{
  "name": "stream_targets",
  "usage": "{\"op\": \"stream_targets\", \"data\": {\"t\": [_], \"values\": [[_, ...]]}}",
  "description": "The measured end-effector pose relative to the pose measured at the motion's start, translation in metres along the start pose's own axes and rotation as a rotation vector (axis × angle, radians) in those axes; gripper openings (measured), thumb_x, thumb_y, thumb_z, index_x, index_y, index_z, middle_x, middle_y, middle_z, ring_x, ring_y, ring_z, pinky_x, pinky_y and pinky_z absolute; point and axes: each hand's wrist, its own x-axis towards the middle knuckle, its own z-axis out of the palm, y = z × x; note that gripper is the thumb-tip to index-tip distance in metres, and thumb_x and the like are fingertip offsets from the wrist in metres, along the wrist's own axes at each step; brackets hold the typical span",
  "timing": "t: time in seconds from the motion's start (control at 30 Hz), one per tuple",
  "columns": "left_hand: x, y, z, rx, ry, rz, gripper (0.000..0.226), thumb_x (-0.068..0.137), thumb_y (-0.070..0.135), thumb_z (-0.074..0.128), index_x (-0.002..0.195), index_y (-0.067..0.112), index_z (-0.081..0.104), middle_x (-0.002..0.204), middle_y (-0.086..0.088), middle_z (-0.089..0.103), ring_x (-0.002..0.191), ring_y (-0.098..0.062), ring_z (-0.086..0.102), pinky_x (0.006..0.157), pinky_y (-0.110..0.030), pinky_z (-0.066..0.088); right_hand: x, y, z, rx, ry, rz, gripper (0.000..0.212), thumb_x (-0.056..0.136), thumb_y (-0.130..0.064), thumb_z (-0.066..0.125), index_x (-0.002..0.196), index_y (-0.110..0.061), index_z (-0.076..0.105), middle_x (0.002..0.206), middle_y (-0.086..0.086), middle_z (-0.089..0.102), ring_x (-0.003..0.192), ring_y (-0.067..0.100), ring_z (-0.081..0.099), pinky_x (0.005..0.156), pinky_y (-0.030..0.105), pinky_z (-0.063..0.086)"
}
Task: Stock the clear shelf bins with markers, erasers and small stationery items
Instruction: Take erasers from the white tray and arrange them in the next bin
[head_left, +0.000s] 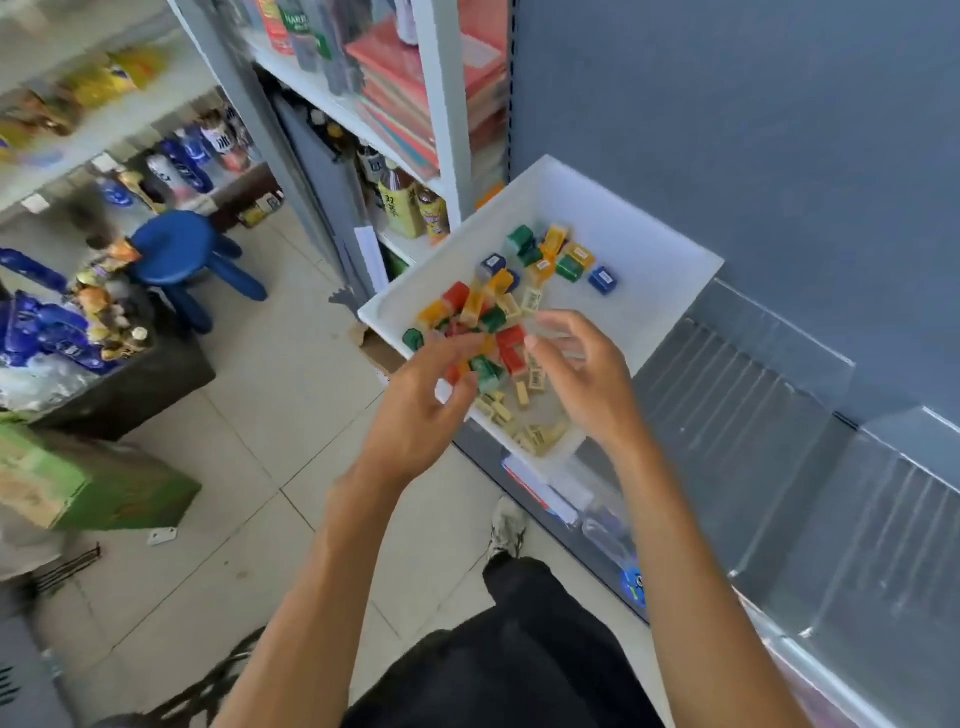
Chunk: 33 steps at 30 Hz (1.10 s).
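Left hand (426, 400) curls round several pieces (491, 318) at the tray's (649, 244) near edge. Right hand (582, 379), beside it over the tray, is blurred, so its grasp is unclear. A loose handful could spill floorward past the tray's edge.

Small pieces (498, 312) lie in the tray (649, 228), heaped at its near end (a few farther back). The left hand (421, 405) and right hand (582, 374) are above that heap. Clear bins (753, 374) lie right of the tray, a stool (174, 244) well left.
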Motion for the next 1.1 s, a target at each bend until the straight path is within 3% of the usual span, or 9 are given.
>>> {"op": "stream_targets", "data": {"t": [0.13, 0.33, 0.53, 0.6, 0.67, 0.77, 0.9, 1.0, 1.1], "values": [[0.061, 0.008, -0.007, 0.061, -0.074, -0.007, 0.032, 0.099, 0.014, 0.055, 0.130, 0.018, 0.062, 0.121, 0.010, 0.060, 0.096, 0.003, 0.052, 0.083, -0.005, 0.043, 0.043, 0.001, -0.006, 0.088, 0.060, 0.083, 0.021, 0.096, -0.033, 0.058, 0.117, -0.030, 0.058, 0.120, -0.015, 0.060, 0.112, 0.004, 0.056, 0.096, 0.021, 0.043], [0.130, -0.003, 0.019, 0.208, -0.250, 0.049, 0.042, 0.090, 0.010, 0.066, 0.132, 0.014, 0.061, 0.124, -0.003, 0.064, 0.106, -0.015, 0.060, 0.090, -0.016, 0.042, 0.081, 0.011, -0.014, 0.074, 0.119, 0.196, 0.027, 0.100, -0.024, 0.050, 0.126, -0.026, 0.056, 0.133, -0.008, 0.056, 0.121, 0.009, 0.052, 0.087, 0.013, 0.038], [0.153, -0.012, 0.072, 0.203, -0.872, 0.069, 0.051, 0.083, 0.013, 0.068, 0.132, 0.020, 0.058, 0.126, 0.003, 0.058, 0.100, -0.004, 0.051, 0.090, -0.020, 0.041, 0.093, 0.023, -0.021, 0.117, 0.220, 0.321, 0.029, 0.103, -0.019, 0.042, 0.127, -0.029, 0.055, 0.136, -0.011, 0.052, 0.121, 0.007, 0.049, 0.084, 0.002, 0.033], [0.153, -0.022, 0.087, 0.238, -0.967, 0.167, 0.053, 0.075, 0.019, 0.070, 0.127, 0.016, 0.058, 0.123, -0.001, 0.056, 0.108, -0.013, 0.047, 0.095, -0.027, 0.039, 0.095, 0.021, -0.017, 0.160, 0.266, 0.361, 0.028, 0.103, -0.019, 0.043, 0.123, -0.033, 0.056, 0.137, -0.011, 0.052, 0.124, 0.007, 0.048, 0.091, 0.011, 0.035], [0.152, -0.030, 0.099, 0.349, -1.069, 0.300, 0.063, 0.073, 0.025, 0.075, 0.130, 0.016, 0.050, 0.131, -0.007, 0.046, 0.123, -0.021, 0.035, 0.104, -0.028, 0.028, 0.091, 0.019, -0.013, 0.213, 0.370, 0.410, 0.027, 0.103, -0.019, 0.044, 0.121, -0.034, 0.057, 0.133, -0.014, 0.054, 0.121, 0.003, 0.049, 0.089, 0.006, 0.036], [0.151, -0.034, 0.112, 0.523, -1.051, 0.452, 0.088, 0.073, 0.032, 0.078, 0.144, 0.015, 0.028, 0.147, -0.009, 0.022, 0.142, -0.030, 0.013, 0.120, -0.046, 0.016, 0.084, 0.019, -0.007, 0.274, 0.561, 0.447, 0.029, 0.102, -0.017, 0.047, 0.117, -0.038, 0.059, 0.126, -0.018, 0.058, 0.112, 0.001, 0.054, 0.091, 0.009, 0.039], [0.152, -0.052, 0.129, 0.743, -1.068, 0.600, 0.113, 0.074, 0.054, 0.073, 0.155, 0.009, 0.010, 0.160, -0.015, 0.008, 0.150, -0.036, -0.002, 0.120, -0.060, -0.004, 0.085, 0.018, 0.009, 0.274, 0.722, 0.494, 0.031, 0.101, -0.010, 0.045, 0.119, -0.033, 0.057, 0.125, -0.010, 0.058, 0.107, -0.001, 0.055, 0.089, 0.007, 0.041], [0.159, -0.057, 0.130, 0.702, -0.961, 0.643, 0.091, 0.073, 0.060, 0.067, 0.145, 0.016, 0.032, 0.143, -0.011, 0.038, 0.138, -0.036, 0.029, 0.117, -0.058, 0.020, 0.083, 0.015, 0.018, 0.301, 0.748, 0.547, 0.032, 0.102, -0.012, 0.044, 0.124, -0.030, 0.057, 0.130, -0.012, 0.056, 0.115, 0.001, 0.053, 0.090, 0.007, 0.040], [0.169, -0.059, 0.114, 0.534, -0.890, 0.792, 0.050, 0.070, 0.046, 0.072, 0.108, 0.021, 0.051, 0.103, -0.001, 0.054, 0.097, -0.026, 0.050, 0.084, -0.039, 0.041, 0.081, 0.015, 0.017, 0.344, 0.798, 0.558, 0.031, 0.102, -0.014, 0.045, 0.127, -0.026, 0.057, 0.131, -0.012, 0.056, 0.110, -0.008, 0.053, 0.084, 0.001, 0.039]]}}
